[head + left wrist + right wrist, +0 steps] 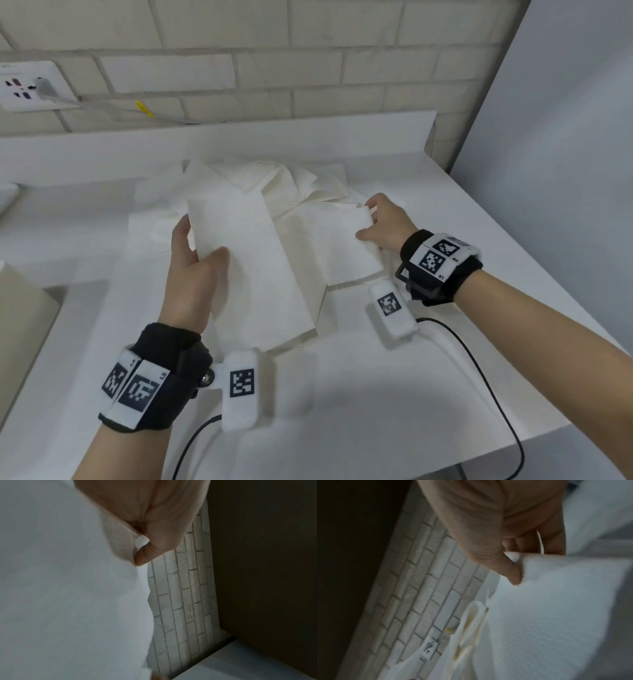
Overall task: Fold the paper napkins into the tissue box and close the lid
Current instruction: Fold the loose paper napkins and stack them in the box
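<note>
A heap of white paper napkins (308,185) lies mid-counter. My left hand (200,240) grips the left edge of a long folded napkin (253,260), thumb on top and fingers behind; the left wrist view shows that thumb (142,557) pressed on the sheet (68,588). My right hand (366,221) pinches the right edge of a second napkin (339,246). In the right wrist view its thumb (515,577) and fingers clamp the embossed paper (547,615). Left of the heap, a flat white shape with an oval slot (159,233) may be the tissue box, mostly covered.
The white counter (342,394) ends at a diagonal edge on the right and at a raised ledge by the brick wall (239,68). A wall socket (30,85) with a plug and a yellow-tagged cable (144,109) are at back left. A beige object (24,308) stands at left.
</note>
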`<action>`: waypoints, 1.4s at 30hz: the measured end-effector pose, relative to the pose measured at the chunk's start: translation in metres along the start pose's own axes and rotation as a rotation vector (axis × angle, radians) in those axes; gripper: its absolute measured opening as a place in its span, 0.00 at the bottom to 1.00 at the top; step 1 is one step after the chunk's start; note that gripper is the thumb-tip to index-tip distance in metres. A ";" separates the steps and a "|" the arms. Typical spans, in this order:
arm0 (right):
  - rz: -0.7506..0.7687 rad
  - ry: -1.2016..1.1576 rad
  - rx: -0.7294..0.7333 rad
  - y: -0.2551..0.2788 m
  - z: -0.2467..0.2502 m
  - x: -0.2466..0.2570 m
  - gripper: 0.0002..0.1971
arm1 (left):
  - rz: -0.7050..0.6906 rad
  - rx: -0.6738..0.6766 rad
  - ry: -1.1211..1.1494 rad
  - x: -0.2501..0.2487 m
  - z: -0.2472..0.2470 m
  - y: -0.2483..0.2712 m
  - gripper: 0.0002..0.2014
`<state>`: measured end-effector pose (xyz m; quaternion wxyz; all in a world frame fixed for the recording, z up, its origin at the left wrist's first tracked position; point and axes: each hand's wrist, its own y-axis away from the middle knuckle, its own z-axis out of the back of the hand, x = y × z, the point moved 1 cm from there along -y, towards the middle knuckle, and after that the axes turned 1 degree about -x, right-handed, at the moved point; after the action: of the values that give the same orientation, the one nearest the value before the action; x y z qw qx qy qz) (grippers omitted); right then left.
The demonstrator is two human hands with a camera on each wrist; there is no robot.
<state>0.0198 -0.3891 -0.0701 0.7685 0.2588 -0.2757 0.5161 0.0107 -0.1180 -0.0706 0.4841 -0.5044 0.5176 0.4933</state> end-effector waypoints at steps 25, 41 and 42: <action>0.781 0.009 0.010 0.072 -0.038 0.122 0.30 | -0.042 0.088 0.208 -0.033 -0.011 0.009 0.21; 0.660 -0.431 0.050 0.044 -0.014 0.126 0.11 | -0.108 0.025 0.141 -0.018 0.012 0.000 0.12; 0.621 -0.525 0.054 0.042 -0.009 0.127 0.12 | -0.097 0.021 0.138 -0.015 0.013 -0.002 0.12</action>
<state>0.0216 -0.2862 0.0167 0.4726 0.3064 -0.5137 0.6472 0.0126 -0.1046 -0.0565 0.4760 -0.5567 0.5296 0.4278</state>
